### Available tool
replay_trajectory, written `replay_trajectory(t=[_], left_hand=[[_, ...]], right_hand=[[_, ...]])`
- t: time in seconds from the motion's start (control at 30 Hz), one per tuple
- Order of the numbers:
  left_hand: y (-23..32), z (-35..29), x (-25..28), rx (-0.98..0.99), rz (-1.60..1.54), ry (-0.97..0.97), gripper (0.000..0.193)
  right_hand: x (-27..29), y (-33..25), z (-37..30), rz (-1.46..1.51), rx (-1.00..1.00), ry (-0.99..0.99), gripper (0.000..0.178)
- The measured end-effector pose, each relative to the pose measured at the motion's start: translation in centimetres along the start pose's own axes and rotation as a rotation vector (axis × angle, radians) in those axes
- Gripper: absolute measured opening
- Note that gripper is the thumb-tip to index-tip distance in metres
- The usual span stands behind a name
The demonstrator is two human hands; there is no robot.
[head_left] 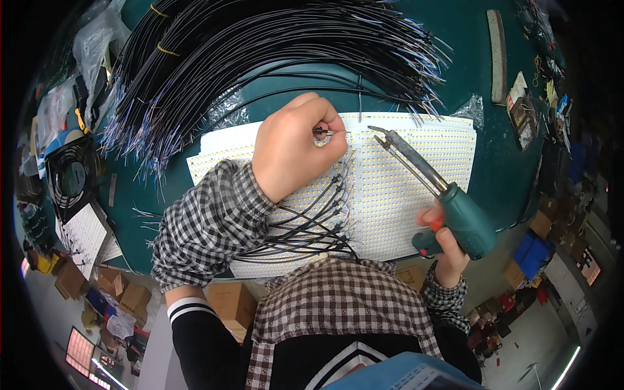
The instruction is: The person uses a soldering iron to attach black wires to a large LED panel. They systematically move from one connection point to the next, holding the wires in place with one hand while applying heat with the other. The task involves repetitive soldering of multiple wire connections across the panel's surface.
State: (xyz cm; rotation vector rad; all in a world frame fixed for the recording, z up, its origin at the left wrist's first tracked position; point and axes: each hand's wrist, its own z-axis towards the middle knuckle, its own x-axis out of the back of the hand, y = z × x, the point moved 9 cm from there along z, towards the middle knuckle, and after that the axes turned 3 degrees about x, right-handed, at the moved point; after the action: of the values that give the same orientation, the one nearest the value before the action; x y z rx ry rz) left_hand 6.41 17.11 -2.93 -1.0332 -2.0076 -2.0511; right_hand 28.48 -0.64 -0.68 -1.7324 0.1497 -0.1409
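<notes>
My left hand (pixel 292 143) is closed in a pinch on the end of a black wire (pixel 320 132), over the upper part of a white LED board (pixel 416 175). In my right hand (pixel 450 255) is a green soldering gun (pixel 467 224), gripped by its handle with a finger at the red trigger. Its grey tip (pixel 377 129) points up and left, a little to the right of my left fingertips. Whether the tip touches the board I cannot tell. Below my left hand, several black wires (pixel 305 227) run to the middle seam of the board.
A large bundle of black wires (pixel 260 45) with stripped ends arches across the far side of the green table (pixel 468 39). At the left stand a black fan (pixel 70 175) and more white boards (pixel 84 237). On the right lie a long curved strip (pixel 496 58) and a small tray (pixel 523 117).
</notes>
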Motion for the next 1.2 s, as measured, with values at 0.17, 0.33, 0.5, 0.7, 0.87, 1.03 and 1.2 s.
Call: replay_trajectory(t=[0.17, 0.33, 0.5, 0.7, 0.87, 1.03, 1.2], left_hand=[[0.1, 0.1, 0.0, -0.014, -0.009, 0.002, 0.011], [0.0, 0.1, -0.1, -0.005, -0.017, -0.004, 0.012], [0.1, 0.0, 0.0, -0.011, -0.019, 0.005, 0.013], [0.1, 0.0, 0.0, -0.02, -0.016, 0.018, 0.014], [0.2, 0.1, 0.0, -0.028, -0.018, 0.009, 0.013], [0.2, 0.1, 0.0, -0.017, -0.021, 0.005, 0.014], [0.2, 0.1, 0.0, -0.018, -0.014, 0.007, 0.014]], right_hand=[[-0.7, 0.0, -0.1, -0.021, -0.062, -0.006, 0.048], [-0.8, 0.1, -0.1, -0.091, -0.024, -0.035, 0.041], [-0.2, 0.8, -0.2, -0.081, -0.023, -0.028, 0.046], [-0.4, 0.9, 0.0, -0.148, -0.052, -0.021, 0.046], [-0.4, 1.1, 0.1, -0.147, -0.059, -0.023, 0.047], [-0.4, 1.3, 0.0, -0.156, -0.09, -0.01, 0.046], [-0.4, 1.2, 0.1, -0.154, -0.061, -0.028, 0.047]])
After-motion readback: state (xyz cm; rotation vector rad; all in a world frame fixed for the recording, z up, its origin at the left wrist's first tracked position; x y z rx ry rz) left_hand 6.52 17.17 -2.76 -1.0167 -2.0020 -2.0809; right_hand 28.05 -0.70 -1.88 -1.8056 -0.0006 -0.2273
